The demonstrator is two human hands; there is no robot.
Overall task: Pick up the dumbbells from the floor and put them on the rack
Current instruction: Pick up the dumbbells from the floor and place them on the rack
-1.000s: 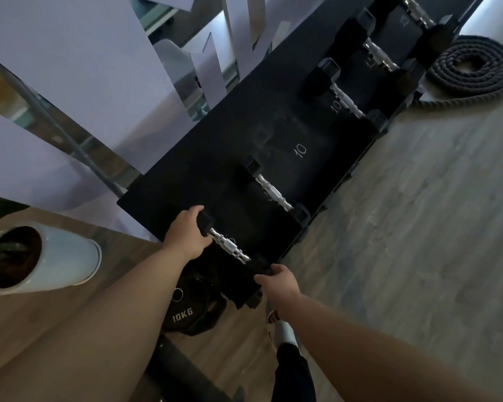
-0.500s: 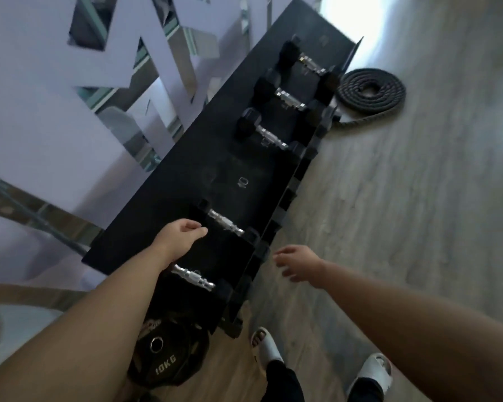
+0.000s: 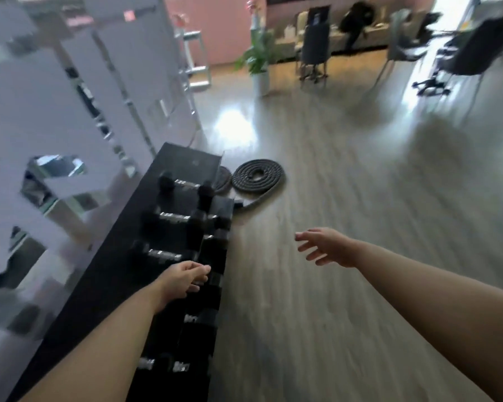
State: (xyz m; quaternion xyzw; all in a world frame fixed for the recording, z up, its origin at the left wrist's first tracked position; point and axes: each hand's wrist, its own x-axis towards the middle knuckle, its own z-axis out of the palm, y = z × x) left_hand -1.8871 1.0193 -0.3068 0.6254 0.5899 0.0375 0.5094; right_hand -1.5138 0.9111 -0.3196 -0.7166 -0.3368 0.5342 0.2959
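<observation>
Dumbbell set down on the rack (image 3: 114, 274) half a second before; both hands since lifted off and the view swung up from the shelf toward the open floor (image 3: 346, 285). Left hand (image 3: 183, 278) hovering over the front edge of the rack, palm down, fingers loosely curled, gripping nothing, forearm reaching in from the lower left. Right hand (image 3: 327, 246) extended over the floor well clear of the rack, fingers spread and slack, empty, forearm entering from the lower right. Dumbbells (image 3: 169, 255) resting in rows across the black shelves, chrome handles showing between dark heads; image smeared by motion, so exact count not readable. Coiled rope (image 3: 257, 177) lying on the floor just beyond the far end of the rack. No dumbbell visible on the stretch of floor in view. Judged: one placement complete, next step a search for any dumbbell left on the floor.
</observation>
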